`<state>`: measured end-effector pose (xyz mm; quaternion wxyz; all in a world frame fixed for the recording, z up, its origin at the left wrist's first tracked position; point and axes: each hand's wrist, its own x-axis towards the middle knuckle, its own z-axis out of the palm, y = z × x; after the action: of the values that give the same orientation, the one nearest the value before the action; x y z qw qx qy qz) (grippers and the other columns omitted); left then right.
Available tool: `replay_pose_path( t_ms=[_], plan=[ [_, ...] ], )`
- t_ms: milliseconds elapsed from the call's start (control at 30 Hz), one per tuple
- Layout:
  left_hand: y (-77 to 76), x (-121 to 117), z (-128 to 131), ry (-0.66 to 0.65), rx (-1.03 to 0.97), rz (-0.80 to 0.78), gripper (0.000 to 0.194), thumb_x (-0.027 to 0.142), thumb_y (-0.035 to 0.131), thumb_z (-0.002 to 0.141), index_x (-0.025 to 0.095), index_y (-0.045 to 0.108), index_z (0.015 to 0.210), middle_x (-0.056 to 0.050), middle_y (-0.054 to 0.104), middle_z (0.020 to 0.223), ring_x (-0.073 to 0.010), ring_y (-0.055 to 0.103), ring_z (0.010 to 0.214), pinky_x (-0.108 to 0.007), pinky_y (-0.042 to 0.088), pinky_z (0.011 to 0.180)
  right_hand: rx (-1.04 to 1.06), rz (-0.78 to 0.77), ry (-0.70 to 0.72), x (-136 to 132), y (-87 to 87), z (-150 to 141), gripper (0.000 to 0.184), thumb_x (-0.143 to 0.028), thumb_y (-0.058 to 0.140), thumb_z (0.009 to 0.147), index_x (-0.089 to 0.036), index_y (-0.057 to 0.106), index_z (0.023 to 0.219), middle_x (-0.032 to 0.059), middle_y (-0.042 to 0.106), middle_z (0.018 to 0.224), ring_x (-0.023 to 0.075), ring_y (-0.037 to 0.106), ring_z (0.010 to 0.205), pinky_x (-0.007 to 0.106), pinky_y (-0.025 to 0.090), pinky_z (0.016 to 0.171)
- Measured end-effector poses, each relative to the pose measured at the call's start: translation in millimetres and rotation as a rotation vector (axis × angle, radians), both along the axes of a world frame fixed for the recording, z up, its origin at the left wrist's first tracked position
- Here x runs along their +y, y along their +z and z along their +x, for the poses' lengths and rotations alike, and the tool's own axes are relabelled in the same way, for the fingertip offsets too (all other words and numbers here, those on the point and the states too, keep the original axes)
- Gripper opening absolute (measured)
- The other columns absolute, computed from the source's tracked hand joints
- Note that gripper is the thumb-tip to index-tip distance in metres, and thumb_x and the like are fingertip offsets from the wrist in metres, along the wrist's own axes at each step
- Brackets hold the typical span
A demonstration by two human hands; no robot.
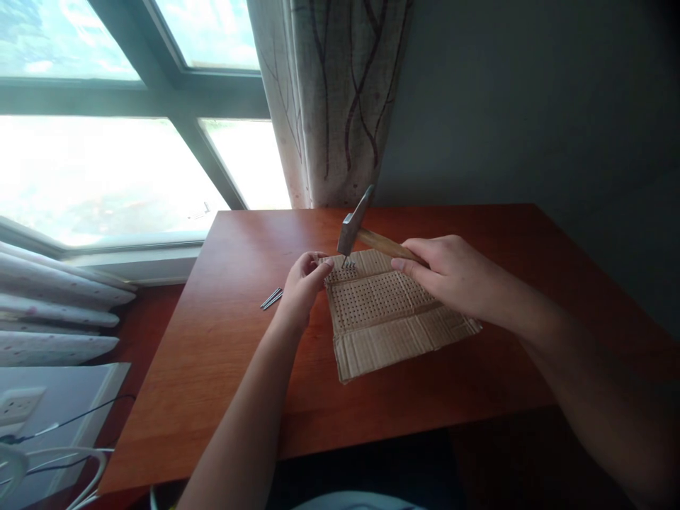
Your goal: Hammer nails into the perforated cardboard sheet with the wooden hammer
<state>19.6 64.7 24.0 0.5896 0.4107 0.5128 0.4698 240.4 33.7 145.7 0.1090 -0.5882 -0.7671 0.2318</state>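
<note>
My right hand (438,273) is wrapped round the wooden handle of a hammer (383,243). The hammer's metal head is over the upper left part of a creased piece of cardboard (382,343), right above a few nails (349,264) standing in it. Whether the head touches a nail I cannot tell. Rows of small holes cover the cardboard's middle band. At its upper left edge my left hand (307,280) pinches the cardboard, thumb on top and the other fingers partly hidden.
Several loose nails (272,298) lie on the reddish wooden table (228,368), left of my left wrist. Behind the table hang a patterned curtain (340,106) and a dark wall (504,106). A window stands at the left; cables (69,457) and a socket (21,406) are at lower left.
</note>
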Motion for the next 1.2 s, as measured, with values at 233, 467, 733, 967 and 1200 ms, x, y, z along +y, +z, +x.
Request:
replay_pose_path(
  t_ms=[233,467,733,967,1200],
  plan=[
    [3.0,-1,2,-0.084,0.019,-0.056,0.028,0.036,0.073,0.07,0.015,0.064,0.086,-0.001,0.065,0.081,-0.0148,0.06,0.079,-0.024,0.045,0.069,-0.042,0.011,0.005,2,-0.4,-3,0.032,-0.035,0.051,0.098,-0.021,0.048,0.07,-0.0012,0.054,0.065,0.0127,0.048,0.06,0.03,0.03,0.058],
    [4.0,-2,2,-0.128,0.033,-0.088,0.036,0.034,0.076,0.068,0.014,0.064,0.096,-0.003,0.069,0.089,-0.0164,0.062,0.079,-0.025,0.047,0.066,-0.043,0.007,0.006,3,-1.0,-4,0.032,-0.035,0.051,0.098,-0.021,0.048,0.07,-0.0008,0.054,0.066,0.013,0.048,0.061,0.031,0.029,0.059],
    [1.2,-4,1,-0.127,-0.012,-0.024,0.039,0.035,0.082,0.067,0.016,0.057,0.089,-0.003,0.069,0.082,-0.0154,0.065,0.073,-0.024,0.049,0.062,-0.041,-0.015,-0.007,2,2.1,-6,0.032,-0.034,0.052,0.098,-0.021,0.046,0.069,-0.0015,0.053,0.064,0.0122,0.047,0.059,0.03,0.03,0.057],
    [-5.1,-5,1,-0.158,0.039,0.149,0.044,0.034,0.076,0.076,0.02,0.062,0.116,0.0,0.068,0.077,-0.0147,0.063,0.067,-0.024,0.049,0.061,-0.024,-0.006,0.005,2,2.5,-8,0.029,-0.032,0.051,0.097,-0.021,0.048,0.07,-0.0016,0.055,0.065,0.0126,0.048,0.059,0.03,0.03,0.058],
    [-5.0,-4,3,-0.116,0.014,0.111,0.04,0.033,0.08,0.071,0.015,0.073,0.107,-0.006,0.075,0.092,-0.0193,0.068,0.083,-0.03,0.054,0.077,-0.013,0.004,0.012,2,0.2,-5,0.033,-0.037,0.05,0.098,-0.021,0.047,0.069,-0.0017,0.054,0.064,0.0122,0.046,0.057,0.03,0.03,0.056]
  ],
)
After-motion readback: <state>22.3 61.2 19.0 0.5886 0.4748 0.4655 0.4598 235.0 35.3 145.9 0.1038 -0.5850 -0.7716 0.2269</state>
